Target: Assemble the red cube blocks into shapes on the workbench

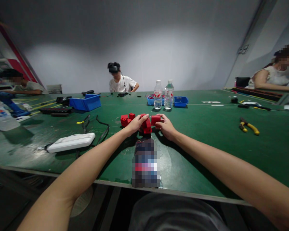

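Over the green table, my right hand (168, 127) is closed, its thumb and fingers pinching a small red block (155, 120). Just left of that, my left hand (135, 124) is closed on a larger red blocky piece (146, 125), part of which its fingers hide. A narrow gap separates the two red pieces. Several more red blocks (126, 120) lie beyond my left wrist, close together. Between my forearms, near the table's front edge, lies a flat phone-like object (146, 163) with a blurred-out screen.
A white oblong case (71, 142) with a black cable (103, 123) lies left. Yellow-handled pliers (249, 126) lie right. Farther back stand two water bottles (168, 96), a blue bin (85, 102) and a blue tray (180, 101). A person (122, 81) sits opposite; others sit at both sides.
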Available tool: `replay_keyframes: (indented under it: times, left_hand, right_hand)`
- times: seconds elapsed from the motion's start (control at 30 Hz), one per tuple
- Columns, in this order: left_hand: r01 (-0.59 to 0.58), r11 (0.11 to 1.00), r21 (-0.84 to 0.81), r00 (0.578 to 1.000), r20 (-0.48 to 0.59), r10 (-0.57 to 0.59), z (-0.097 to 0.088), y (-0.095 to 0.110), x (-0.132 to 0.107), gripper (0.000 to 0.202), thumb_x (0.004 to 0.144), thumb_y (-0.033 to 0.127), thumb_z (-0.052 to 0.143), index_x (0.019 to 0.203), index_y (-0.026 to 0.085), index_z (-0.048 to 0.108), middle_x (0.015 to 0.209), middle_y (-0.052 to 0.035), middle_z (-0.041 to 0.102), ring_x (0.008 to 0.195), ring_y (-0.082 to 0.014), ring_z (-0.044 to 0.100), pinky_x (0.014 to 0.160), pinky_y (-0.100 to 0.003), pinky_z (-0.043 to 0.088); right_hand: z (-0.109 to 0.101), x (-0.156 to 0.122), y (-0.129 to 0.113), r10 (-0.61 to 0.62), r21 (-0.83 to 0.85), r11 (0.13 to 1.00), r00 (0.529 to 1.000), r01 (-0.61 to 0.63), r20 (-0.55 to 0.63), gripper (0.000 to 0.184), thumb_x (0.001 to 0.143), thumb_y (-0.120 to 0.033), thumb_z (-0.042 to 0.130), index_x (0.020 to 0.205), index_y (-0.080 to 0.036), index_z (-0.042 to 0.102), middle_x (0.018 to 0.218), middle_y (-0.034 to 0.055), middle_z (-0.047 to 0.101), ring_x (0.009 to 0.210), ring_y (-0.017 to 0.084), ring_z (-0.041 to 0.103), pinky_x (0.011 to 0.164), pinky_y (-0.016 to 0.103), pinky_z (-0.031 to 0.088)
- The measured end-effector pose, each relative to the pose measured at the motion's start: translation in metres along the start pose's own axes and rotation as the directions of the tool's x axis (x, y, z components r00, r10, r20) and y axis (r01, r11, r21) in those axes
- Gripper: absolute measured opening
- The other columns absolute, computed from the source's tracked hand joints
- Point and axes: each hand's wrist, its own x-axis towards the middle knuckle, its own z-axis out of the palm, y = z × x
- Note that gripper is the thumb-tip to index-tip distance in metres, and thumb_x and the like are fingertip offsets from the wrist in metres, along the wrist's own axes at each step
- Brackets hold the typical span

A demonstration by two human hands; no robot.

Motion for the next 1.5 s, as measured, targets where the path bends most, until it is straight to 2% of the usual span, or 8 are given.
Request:
replay_keyframes:
  times: [0.1, 0.37, 0.6, 0.8, 1.07, 1.23, 1.33, 1.5]
  left_hand:
    - [-0.029, 0.999, 0.024, 0.999, 0.019, 0.028, -0.0003, -0.0008, 0.0012, 0.055, 0.076, 0.070, 0.054, 0.086, 0.016, 0.057, 0.060, 0.0018, 0.054, 0.050, -0.0115, 0.050, 0.047, -0.023, 0.039]
    - [-0.041, 0.999, 0.032, 0.998, 0.043, 0.040, 0.0001, -0.0006, 0.0010, 0.052, 0.078, 0.069, 0.051, 0.080, 0.017, 0.054, 0.061, 0.0018, 0.052, 0.050, -0.0110, 0.049, 0.045, -0.022, 0.039]
    - [-0.063, 0.997, 0.043, 0.997, 0.045, 0.061, -0.0005, -0.0019, 0.0018, 0.053, 0.078, 0.069, 0.052, 0.080, 0.016, 0.054, 0.059, 0.0023, 0.051, 0.048, -0.0098, 0.047, 0.044, -0.020, 0.036]
    - [-0.018, 0.999, 0.039, 1.000, 0.007, 0.017, -0.0004, -0.0012, 0.0015, 0.053, 0.079, 0.068, 0.051, 0.088, 0.017, 0.056, 0.063, 0.0011, 0.055, 0.050, -0.0109, 0.052, 0.045, -0.020, 0.038]
    - [-0.006, 1.000, 0.031, 1.000, -0.020, 0.006, 0.0004, 0.0005, -0.0003, 0.056, 0.075, 0.069, 0.055, 0.094, 0.016, 0.057, 0.066, 0.0007, 0.057, 0.052, -0.0110, 0.053, 0.045, -0.021, 0.036]
    - [0.018, 1.000, 0.025, 0.999, -0.027, -0.017, 0.0012, 0.0015, -0.0009, 0.060, 0.074, 0.070, 0.056, 0.097, 0.015, 0.057, 0.069, -0.0006, 0.059, 0.055, -0.0120, 0.055, 0.049, -0.022, 0.040]
    - [0.014, 1.000, 0.027, 0.999, -0.033, -0.014, 0.0015, 0.0027, -0.0020, 0.059, 0.074, 0.070, 0.057, 0.097, 0.015, 0.057, 0.070, -0.0006, 0.058, 0.056, -0.0120, 0.055, 0.049, -0.022, 0.040]
    - [-0.018, 0.999, 0.034, 1.000, 0.003, 0.018, 0.0012, 0.0029, -0.0023, 0.053, 0.078, 0.068, 0.054, 0.090, 0.016, 0.056, 0.065, 0.0009, 0.055, 0.053, -0.0109, 0.052, 0.046, -0.020, 0.038]
  right_hand:
    - [0.0013, 0.0013, 0.0013, 0.017, 0.029, 0.999, 1.000, -0.016, -0.018, 0.031, 0.059, -0.015, 0.059, 0.089, -0.022, 0.051, 0.080, -0.0029, 0.061, 0.071, 0.013, 0.061, 0.056, 0.022, 0.045]
    - [0.0034, 0.0028, 0.0029, 0.037, 0.120, 0.992, 0.999, -0.040, 0.032, 0.022, 0.066, -0.020, 0.067, 0.085, -0.020, 0.056, 0.081, -0.0020, 0.063, 0.073, 0.013, 0.060, 0.066, 0.025, 0.050]
    - [0.0020, 0.0034, 0.0057, -0.009, 0.103, 0.995, 0.999, 0.004, 0.047, 0.034, 0.066, -0.043, 0.075, 0.083, -0.019, 0.057, 0.080, -0.0007, 0.063, 0.073, 0.014, 0.059, 0.068, 0.027, 0.050]
    - [-0.0012, 0.0019, 0.0072, -0.080, -0.108, 0.991, 0.997, 0.081, 0.010, 0.049, 0.056, -0.030, 0.081, 0.099, -0.017, 0.059, 0.089, 0.0024, 0.066, 0.079, 0.015, 0.061, 0.079, 0.031, 0.049]
    - [-0.0054, 0.0027, 0.0069, -0.147, -0.229, 0.963, 0.989, 0.139, -0.018, 0.052, 0.053, -0.023, 0.076, 0.102, -0.017, 0.058, 0.089, 0.0022, 0.064, 0.075, 0.015, 0.060, 0.071, 0.029, 0.051]
    - [-0.0048, 0.0015, 0.0065, -0.149, -0.213, 0.966, 0.989, 0.146, 0.002, 0.055, 0.053, -0.023, 0.076, 0.105, -0.017, 0.058, 0.092, 0.0026, 0.063, 0.074, 0.014, 0.059, 0.064, 0.027, 0.052]
    - [-0.0027, 0.0009, 0.0064, -0.153, -0.217, 0.965, 0.988, 0.146, -0.016, 0.055, 0.052, -0.026, 0.079, 0.103, -0.017, 0.060, 0.094, 0.0037, 0.064, 0.078, 0.015, 0.060, 0.067, 0.028, 0.054]
    - [-0.0009, 0.0023, 0.0088, -0.064, -0.135, 0.989, 0.997, 0.059, -0.035, 0.045, 0.062, -0.035, 0.076, 0.100, -0.017, 0.060, 0.092, 0.0051, 0.064, 0.073, 0.017, 0.063, 0.064, 0.033, 0.057]
